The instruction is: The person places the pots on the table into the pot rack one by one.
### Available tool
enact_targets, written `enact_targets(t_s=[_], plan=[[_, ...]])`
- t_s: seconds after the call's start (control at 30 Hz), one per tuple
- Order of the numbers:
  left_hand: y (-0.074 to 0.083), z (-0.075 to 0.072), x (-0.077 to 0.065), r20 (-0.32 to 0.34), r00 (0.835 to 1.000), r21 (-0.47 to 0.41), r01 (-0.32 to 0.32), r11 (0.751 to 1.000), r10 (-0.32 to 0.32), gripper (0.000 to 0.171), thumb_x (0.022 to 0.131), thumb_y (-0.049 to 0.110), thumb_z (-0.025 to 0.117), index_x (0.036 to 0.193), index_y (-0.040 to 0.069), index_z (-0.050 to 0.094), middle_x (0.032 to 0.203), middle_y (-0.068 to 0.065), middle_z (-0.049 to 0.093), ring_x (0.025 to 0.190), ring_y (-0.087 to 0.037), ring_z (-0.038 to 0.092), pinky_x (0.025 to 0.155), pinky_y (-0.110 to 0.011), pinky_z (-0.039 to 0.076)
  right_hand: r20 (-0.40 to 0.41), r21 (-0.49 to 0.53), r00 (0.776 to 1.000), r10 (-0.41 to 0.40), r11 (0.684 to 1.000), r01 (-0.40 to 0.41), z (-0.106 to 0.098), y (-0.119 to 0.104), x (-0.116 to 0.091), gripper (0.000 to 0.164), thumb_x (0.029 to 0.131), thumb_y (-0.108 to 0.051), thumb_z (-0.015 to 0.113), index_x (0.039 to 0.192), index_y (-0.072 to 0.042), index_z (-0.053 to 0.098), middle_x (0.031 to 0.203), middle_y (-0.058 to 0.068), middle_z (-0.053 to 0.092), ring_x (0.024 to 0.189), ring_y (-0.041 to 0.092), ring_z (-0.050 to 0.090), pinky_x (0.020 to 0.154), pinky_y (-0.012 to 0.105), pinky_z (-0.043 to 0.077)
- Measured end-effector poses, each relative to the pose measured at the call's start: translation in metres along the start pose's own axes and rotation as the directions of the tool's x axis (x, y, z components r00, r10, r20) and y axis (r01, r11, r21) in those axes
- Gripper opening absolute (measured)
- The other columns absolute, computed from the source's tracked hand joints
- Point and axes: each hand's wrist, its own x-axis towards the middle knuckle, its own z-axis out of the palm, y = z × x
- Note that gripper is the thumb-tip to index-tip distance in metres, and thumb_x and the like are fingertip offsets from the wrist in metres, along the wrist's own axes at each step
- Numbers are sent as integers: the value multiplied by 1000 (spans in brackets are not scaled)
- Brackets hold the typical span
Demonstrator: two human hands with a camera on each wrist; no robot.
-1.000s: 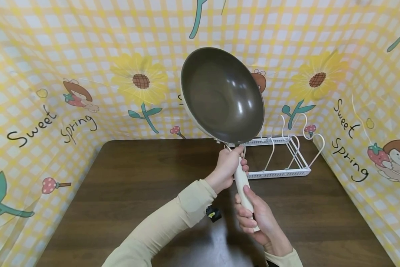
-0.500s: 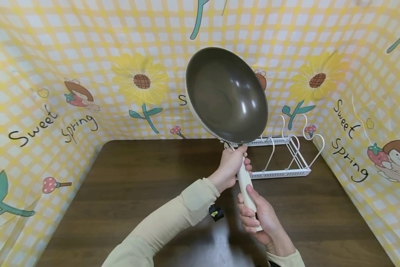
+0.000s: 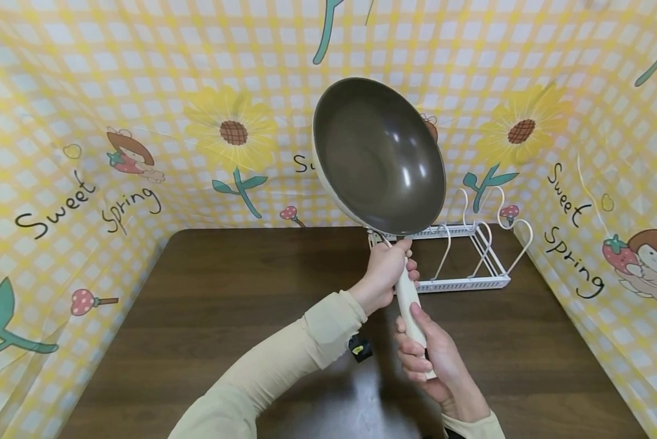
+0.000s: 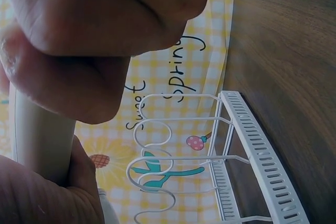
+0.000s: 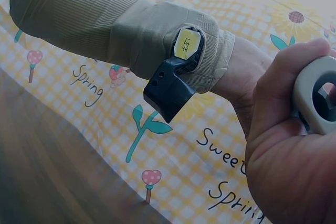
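A deep frying pan (image 3: 378,155) with a dark brown inside and a pale rim is held up above the table, tilted so its inside faces me. Its cream handle (image 3: 411,305) points down toward me. My left hand (image 3: 383,274) grips the handle's upper part close to the pan. Lower down, near the handle's end, my right hand (image 3: 429,356) is wrapped round it. In the left wrist view curled fingers (image 4: 105,19) surround the pale handle (image 4: 42,135). The right wrist view shows the handle's looped end (image 5: 310,93) within my right hand (image 5: 289,150).
A white wire rack (image 3: 462,285) with curved dividers stands on the brown wooden table (image 3: 241,292) at the back right, partly behind the pan and left hand. A checked, flower-printed cloth (image 3: 142,73) encloses the back and sides. A black camera mount (image 3: 359,349) hangs at the left wrist.
The pan and both hands have shifted slightly to the right, toward the rack. Both hands have kept their grip on the handle, and the rack has stayed in place.
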Motion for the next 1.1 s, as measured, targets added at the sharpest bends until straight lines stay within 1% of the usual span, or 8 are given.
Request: enact_targets(t_s=[0.07, 0.3, 0.5, 0.73, 0.8, 0.93, 1.0, 1.1], plan=[[0, 1, 0, -2, 1000, 0, -2, 1000, 2, 28, 104, 23, 52, 81, 8, 47, 60, -3, 43, 47, -13, 42, 45, -27, 47, 5, 5, 1000, -5, 1000, 5, 0, 0, 0, 49, 112, -41, 17, 100, -11, 54, 65, -8, 34, 45, 1, 30, 40, 14, 31], [0, 7, 0, -26, 1000, -6, -7, 1000, 7, 29, 104, 22, 53, 79, 8, 48, 59, -3, 42, 46, -13, 41, 43, -26, 45, 6, 6, 1000, -9, 1000, 9, -2, -2, -1, 49, 112, -42, 17, 100, -11, 54, 65, -7, 32, 45, 1, 28, 39, 15, 30], [-2, 11, 0, -18, 1000, -11, -10, 1000, 10, 29, 104, 22, 53, 79, 7, 48, 59, -3, 43, 45, -13, 42, 42, -26, 45, 26, 29, 999, -24, 999, 23, -2, -3, -3, 51, 112, -41, 15, 102, -11, 54, 65, -5, 26, 45, 3, 25, 39, 15, 29], [-5, 18, 1, -29, 999, -10, -14, 1000, 13, 29, 104, 21, 54, 79, 7, 48, 58, -2, 43, 45, -13, 41, 42, -26, 43, 48, 58, 998, -39, 998, 37, -3, -4, -6, 53, 112, -41, 13, 103, -9, 55, 65, -3, 22, 44, 4, 21, 38, 18, 20], [-6, 20, 1, -31, 999, -12, -17, 1000, 17, 28, 103, 20, 54, 79, 7, 48, 59, -3, 44, 45, -13, 41, 42, -26, 43, 43, 64, 998, -41, 997, 38, -3, -5, -7, 54, 112, -41, 12, 103, -9, 55, 65, -3, 22, 44, 4, 21, 38, 18, 22], [-7, 24, 1, -40, 999, -1, -23, 1000, 23, 27, 104, 20, 54, 81, 6, 49, 59, -3, 45, 45, -13, 41, 41, -25, 43, 31, 69, 999, -41, 997, 39, -5, -6, -9, 55, 112, -42, 13, 102, -10, 56, 65, -4, 22, 45, 4, 23, 40, 15, 29], [-7, 25, 1, -49, 999, 6, -24, 1000, 24, 27, 104, 21, 54, 82, 5, 50, 59, -3, 45, 45, -13, 42, 41, -25, 43, 41, 70, 998, -47, 997, 44, -6, -6, -10, 56, 112, -41, 11, 103, -9, 56, 66, -4, 22, 45, 4, 23, 40, 15, 29], [-6, 28, 1, -60, 998, 17, -25, 1000, 26, 28, 104, 21, 53, 84, 3, 51, 59, -4, 46, 44, -13, 43, 41, -26, 44, 69, 91, 996, -56, 995, 50, -8, -7, -10, 58, 112, -41, 9, 104, -9, 56, 66, -4, 22, 45, 4, 23, 39, 16, 26]])
